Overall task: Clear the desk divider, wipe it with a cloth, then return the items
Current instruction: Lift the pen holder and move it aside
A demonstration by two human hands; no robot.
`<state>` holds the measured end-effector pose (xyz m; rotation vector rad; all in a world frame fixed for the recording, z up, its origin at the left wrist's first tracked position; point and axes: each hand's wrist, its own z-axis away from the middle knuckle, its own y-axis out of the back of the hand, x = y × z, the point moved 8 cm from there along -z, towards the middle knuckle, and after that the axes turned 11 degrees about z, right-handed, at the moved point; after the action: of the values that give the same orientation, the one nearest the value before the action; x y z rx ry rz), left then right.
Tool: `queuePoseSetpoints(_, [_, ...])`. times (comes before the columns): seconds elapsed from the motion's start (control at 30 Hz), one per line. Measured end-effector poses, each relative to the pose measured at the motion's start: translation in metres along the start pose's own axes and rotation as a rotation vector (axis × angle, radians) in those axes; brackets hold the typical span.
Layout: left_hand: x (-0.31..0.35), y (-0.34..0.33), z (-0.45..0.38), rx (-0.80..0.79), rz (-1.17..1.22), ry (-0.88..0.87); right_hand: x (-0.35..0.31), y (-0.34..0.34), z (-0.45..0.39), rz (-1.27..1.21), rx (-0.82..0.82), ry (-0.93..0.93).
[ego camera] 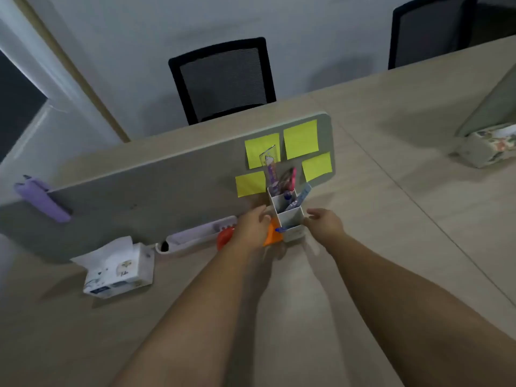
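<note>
The clearing step is being carried out: the white pen organizer point(287, 216), standing against the desk divider point(167, 185), is being approached by both hands, left hand point(252, 226) and right hand point(324, 223), fingers apart. A 2-sided grip is judged next.

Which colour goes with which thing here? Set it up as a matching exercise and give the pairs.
Things:
1. sticky notes
2. pen holder
3. chair
4. case at the divider's left end

Colours:
A. purple
B. black
C. yellow
D. white

Pairs: 1-C, 2-D, 3-B, 4-A
</note>
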<state>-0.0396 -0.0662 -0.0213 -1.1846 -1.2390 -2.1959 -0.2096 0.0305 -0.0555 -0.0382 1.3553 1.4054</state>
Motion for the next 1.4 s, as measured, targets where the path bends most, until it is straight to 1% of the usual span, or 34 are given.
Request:
queuePoseSetpoints(0.07, [-0.002, 0.000, -0.014, 0.052, 0.111, 0.038, 0.004, -0.002, -0.007, -0.041, 0.020, -0.025])
queuePoseSetpoints(0.17, [-0.004, -0.007, -0.029, 0.067, 0.227, 0.088, 0.007, -0.012, -0.009, -0.124, 0.029, -0.027])
queuePoseSetpoints(0.3, [0.000, -0.014, -0.034, 0.083, 0.292, 0.074, 0.007, -0.008, -0.010, -0.215, 0.080, -0.021])
queuePoseSetpoints(0.4, [-0.001, -0.020, -0.031, 0.073, 0.331, 0.062, 0.013, 0.001, -0.003, -0.228, 0.105, -0.012])
queuePoseSetpoints(0.53, [0.003, -0.035, -0.020, -0.013, 0.312, 0.037, 0.033, 0.013, 0.011, -0.224, 0.100, -0.027])
queuePoseSetpoints(0.73, [0.030, -0.070, 0.015, -0.108, 0.302, -0.025, 0.072, 0.041, 0.046, -0.211, 0.097, -0.030])
queuePoseSetpoints(0.87, [0.033, -0.109, 0.029, -0.157, 0.274, -0.027, 0.108, 0.065, 0.070, -0.232, 0.139, -0.070])
queuePoseSetpoints(1.17, [0.088, -0.200, 0.081, -0.249, 0.243, -0.087, 0.199, 0.120, 0.123, -0.282, 0.281, -0.159])
queuePoseSetpoints(1.4, [0.122, -0.270, 0.114, -0.332, 0.205, -0.160, 0.263, 0.164, 0.153, -0.372, 0.387, -0.239])
